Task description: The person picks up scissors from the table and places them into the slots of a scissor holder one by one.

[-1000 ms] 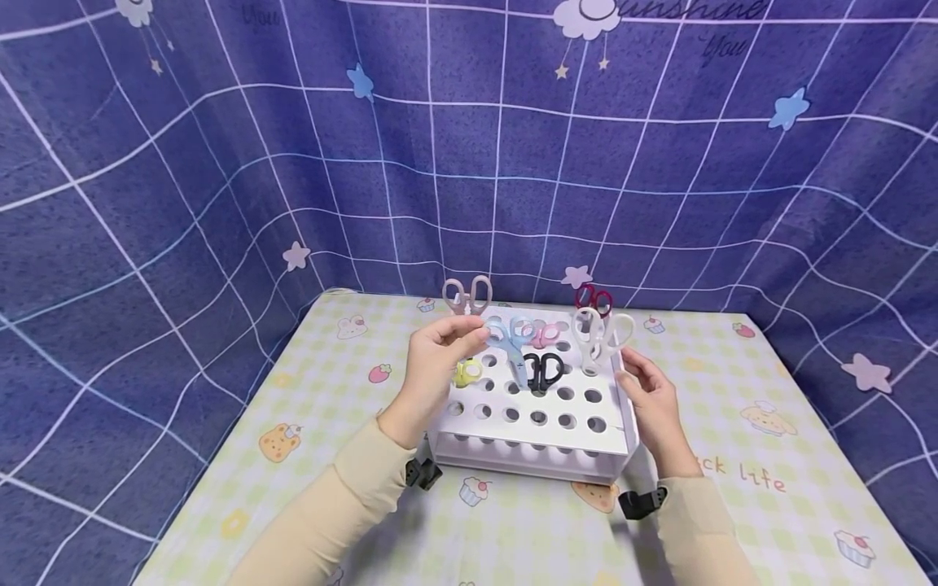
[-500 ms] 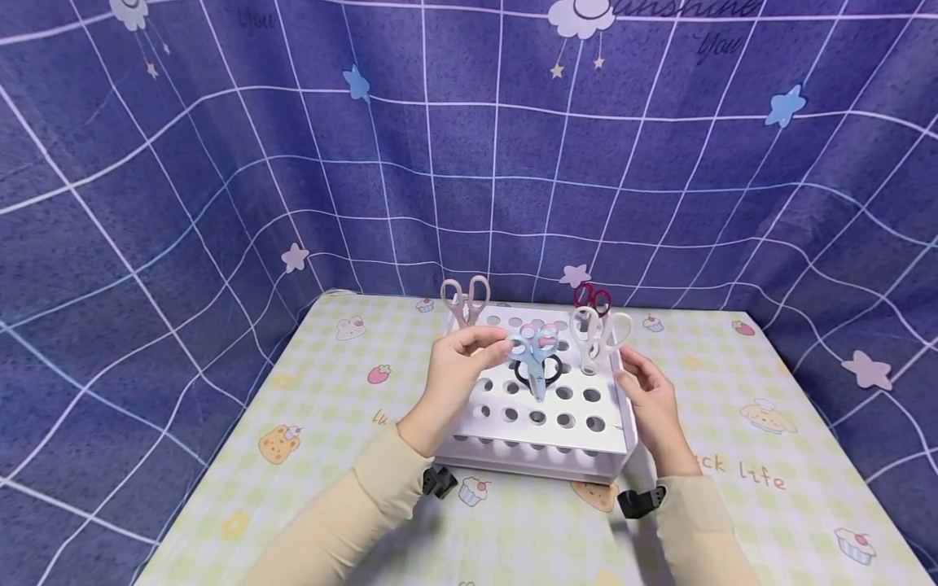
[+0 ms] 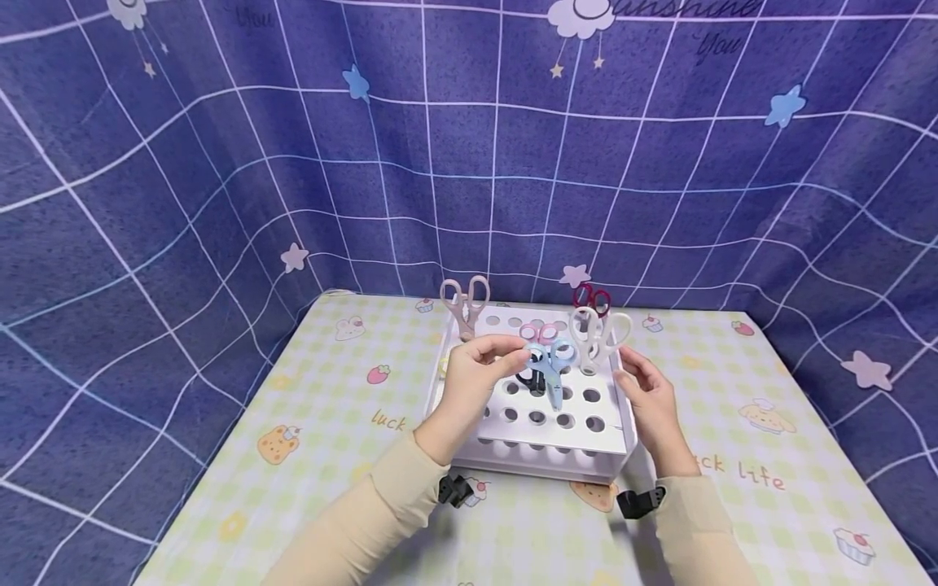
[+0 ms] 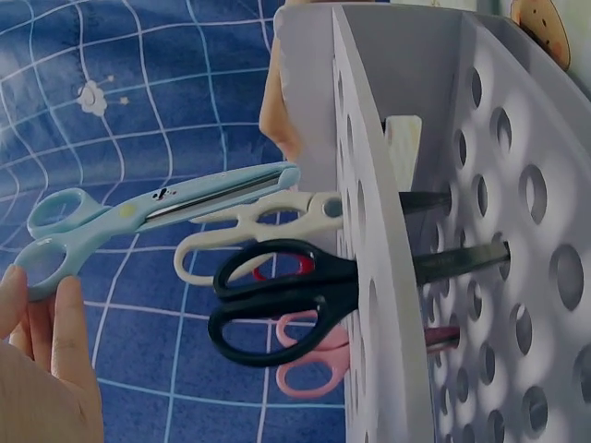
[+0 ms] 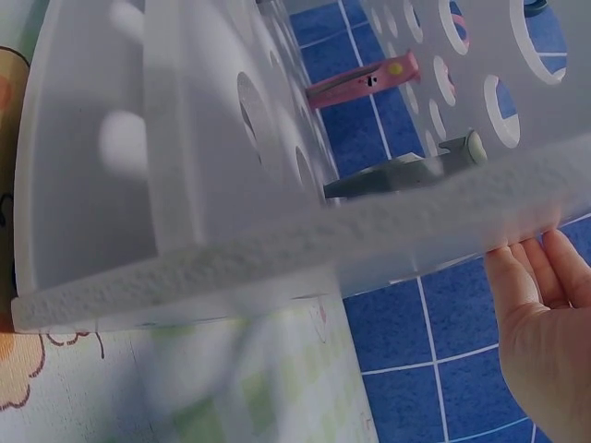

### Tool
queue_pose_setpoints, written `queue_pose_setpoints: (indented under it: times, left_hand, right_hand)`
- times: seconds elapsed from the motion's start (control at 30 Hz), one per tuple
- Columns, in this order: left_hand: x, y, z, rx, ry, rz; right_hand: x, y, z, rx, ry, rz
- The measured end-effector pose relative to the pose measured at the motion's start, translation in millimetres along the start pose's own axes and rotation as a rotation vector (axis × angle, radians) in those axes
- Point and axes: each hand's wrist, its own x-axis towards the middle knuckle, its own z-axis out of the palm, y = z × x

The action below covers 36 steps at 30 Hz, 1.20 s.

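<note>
My left hand (image 3: pixel 471 382) pinches one handle loop of light-blue scissors (image 4: pixel 189 198) between thumb and fingers. Their blades point down over the top panel of the white holed rack (image 3: pixel 557 436); in the left wrist view they are outside its holes. Behind them, black scissors (image 4: pixel 337 281) stand with blades through the rack. Cream-white scissors (image 3: pixel 595 358) and pink scissors (image 3: pixel 538 332) also stand in holes. On the rack's right side, my right hand (image 3: pixel 655 411) rests its fingertips (image 5: pixel 551 238) against the outside of the end wall.
Dusty-pink scissors (image 3: pixel 465 305) stand at the rack's back left, red-handled ones (image 3: pixel 593 299) at the back right. A yellow handle (image 3: pixel 443 368) shows partly behind my left hand. A checked cloth (image 3: pixel 322 488) covers the table; a blue gridded curtain (image 3: pixel 469 203) hangs behind.
My left hand has carried the light-blue scissors rightward and slightly toward me, across the rack, from left of the black scissors to their right. My right hand stays at the rack's side.
</note>
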Motion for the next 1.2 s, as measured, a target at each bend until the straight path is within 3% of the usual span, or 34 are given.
queue_pose_setpoints:
  times: [0.33, 0.67, 0.83, 1.2]
  left_hand:
    - [-1.4, -4.6, 12.1, 0.041, -0.012, -0.001]
    - [-4.6, -9.1, 24.8, 0.003, -0.049, -0.015]
    - [-6.5, -10.7, 28.0, 0.039, -0.049, -0.004]
    - [-15.7, -28.1, 35.5, 0.084, -0.043, -0.007]
  right_hand:
    - [-0.5, -0.3, -2.1, -0.002, -0.004, -0.009]
    - [1.1, 1.3, -2.1, 0.008, -0.007, -0.006]
    - [2.3, 2.3, -1.3, 0.001, -0.008, -0.017]
    - [1.3, 4.5, -0.9, -0.014, 0.015, 0.007]
